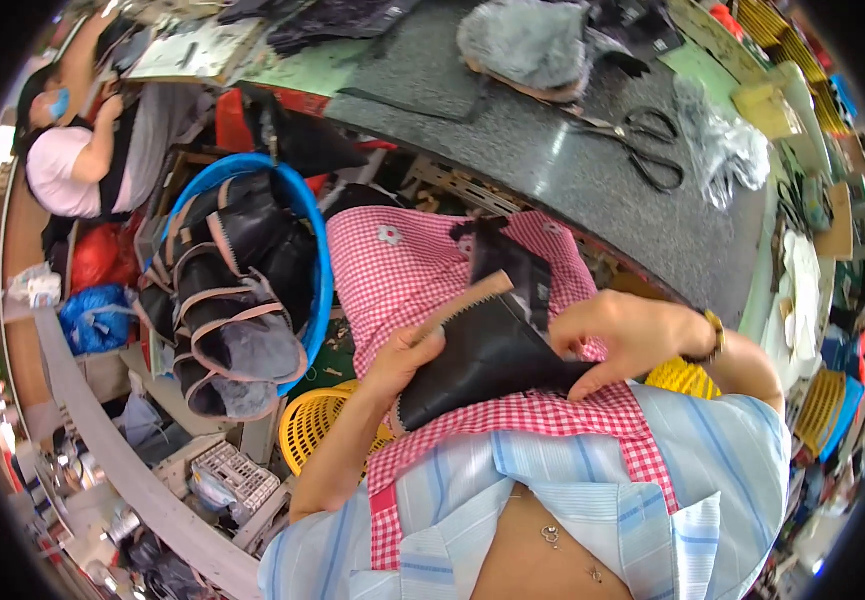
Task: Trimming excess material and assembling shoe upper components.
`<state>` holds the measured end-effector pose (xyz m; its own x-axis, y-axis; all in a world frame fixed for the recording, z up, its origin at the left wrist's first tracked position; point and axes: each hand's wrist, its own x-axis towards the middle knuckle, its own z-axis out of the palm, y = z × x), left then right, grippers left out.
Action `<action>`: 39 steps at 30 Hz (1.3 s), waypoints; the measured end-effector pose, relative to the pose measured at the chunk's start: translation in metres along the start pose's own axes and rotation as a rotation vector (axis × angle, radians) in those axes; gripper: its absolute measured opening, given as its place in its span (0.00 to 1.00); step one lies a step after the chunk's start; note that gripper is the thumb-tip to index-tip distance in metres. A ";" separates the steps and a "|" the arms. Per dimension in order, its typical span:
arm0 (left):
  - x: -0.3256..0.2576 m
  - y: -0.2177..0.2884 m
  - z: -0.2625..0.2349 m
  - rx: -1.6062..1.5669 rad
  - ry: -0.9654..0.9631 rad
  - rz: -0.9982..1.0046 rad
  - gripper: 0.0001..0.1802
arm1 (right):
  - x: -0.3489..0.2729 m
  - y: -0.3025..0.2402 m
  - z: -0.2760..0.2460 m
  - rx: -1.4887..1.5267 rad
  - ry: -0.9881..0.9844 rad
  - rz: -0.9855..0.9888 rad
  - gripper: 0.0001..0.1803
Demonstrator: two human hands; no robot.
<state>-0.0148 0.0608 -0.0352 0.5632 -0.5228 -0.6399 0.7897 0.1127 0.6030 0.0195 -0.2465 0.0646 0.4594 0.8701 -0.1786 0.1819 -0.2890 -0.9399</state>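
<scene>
A pale blue striped shirt collar (552,500) and a red-and-white checked apron (422,270) fill the lower frame, nearest the lens, as a seated worker handles a black leather shoe-upper piece (482,360) over the lap. The left hand (402,362) is closed on the piece's left edge, thumb on top, just below a tan strip (467,300) running along its upper rim. The right hand (624,335), a watch at its wrist, is clamped on the piece's right end, fingers curled over it and thumb pressing at the pointed tip. The piece lies between the 2 hands, tilted up toward the left. To the left, a blue-rimmed tub (307,215) holds stacked black uppers with tan edging; a yellow basket (317,425) sits below it. Black-handled scissors (642,140) lie on the grey speckled worktable (552,170) beyond, well apart from both hands. Another person (77,150) in a pink top sits at far left.
</scene>
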 end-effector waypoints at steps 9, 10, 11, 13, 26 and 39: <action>-0.007 0.099 0.021 0.760 -0.134 0.382 0.20 | 0.038 0.004 0.018 0.319 0.051 0.308 0.21; -0.007 0.094 0.026 0.760 -0.128 0.379 0.20 | 0.041 0.003 0.016 0.321 0.046 0.303 0.21; -0.003 0.087 0.031 0.797 -0.070 0.511 0.19 | 0.045 0.003 0.012 0.258 -0.005 0.342 0.22; 0.001 0.075 0.039 0.809 0.062 0.692 0.14 | 0.046 0.002 0.010 0.199 -0.053 0.385 0.22; -0.007 0.092 0.047 0.797 -0.090 0.178 0.06 | 0.038 -0.007 0.045 -0.146 0.373 0.116 0.18; 0.017 0.037 0.063 -0.007 -0.038 0.198 0.12 | -0.019 0.014 0.014 0.085 0.632 0.110 0.18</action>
<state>0.0086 0.0022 0.0059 0.6979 -0.5218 -0.4906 0.6663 0.2219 0.7119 0.0012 -0.2613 0.0503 0.8994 0.4270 -0.0934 0.0475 -0.3078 -0.9503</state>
